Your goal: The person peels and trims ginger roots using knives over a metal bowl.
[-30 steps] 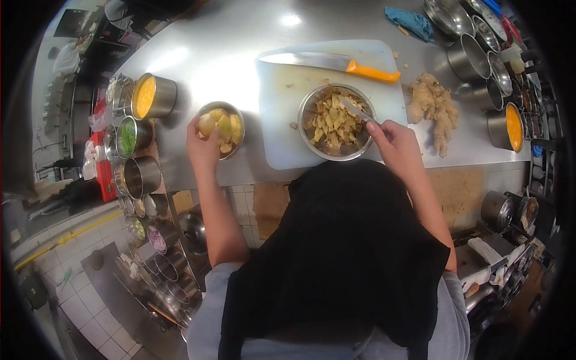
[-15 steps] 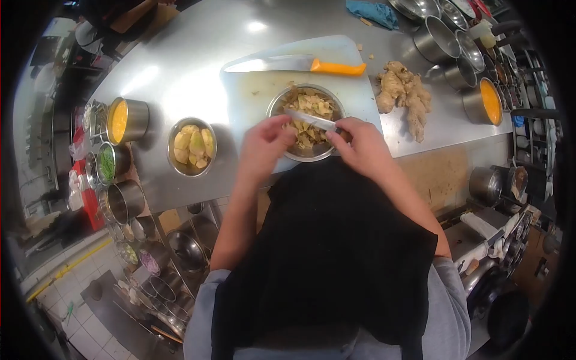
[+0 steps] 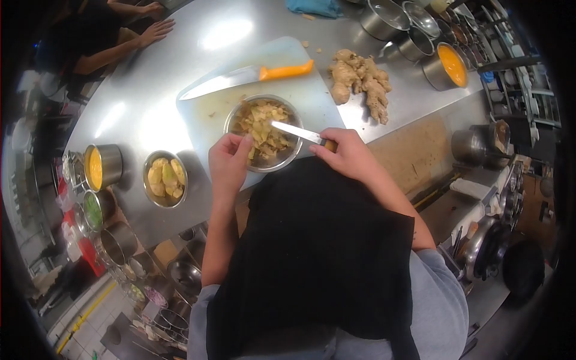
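Note:
A small paring knife [image 3: 295,131] is gripped by its handle in my right hand [image 3: 347,154], its blade pointing left over a metal bowl [image 3: 298,150]. Ginger peelings [image 3: 269,139] fill much of that bowl. My left hand [image 3: 229,159] is at the bowl's left side, fingers pinched together; whatever they hold is too hidden to name. Beneath the bowl lies a pale cutting board [image 3: 324,99]. A large knife with an orange handle [image 3: 287,70] rests across the board's far part. Unpeeled ginger root [image 3: 362,79] lies to the right of the board.
Left of the board, peeled ginger pieces [image 3: 167,177] sit in a metal bowl [image 3: 148,191]. Pots of orange liquid [image 3: 95,168] stand left and right. Metal pots [image 3: 384,21] crowd the far right. Another person's hand [image 3: 157,33] rests on the steel table [image 3: 180,66] at far left.
The view has shifted, so the table's things appear further left. My hands have moved apart, and the knife blade has drawn away from my left hand.

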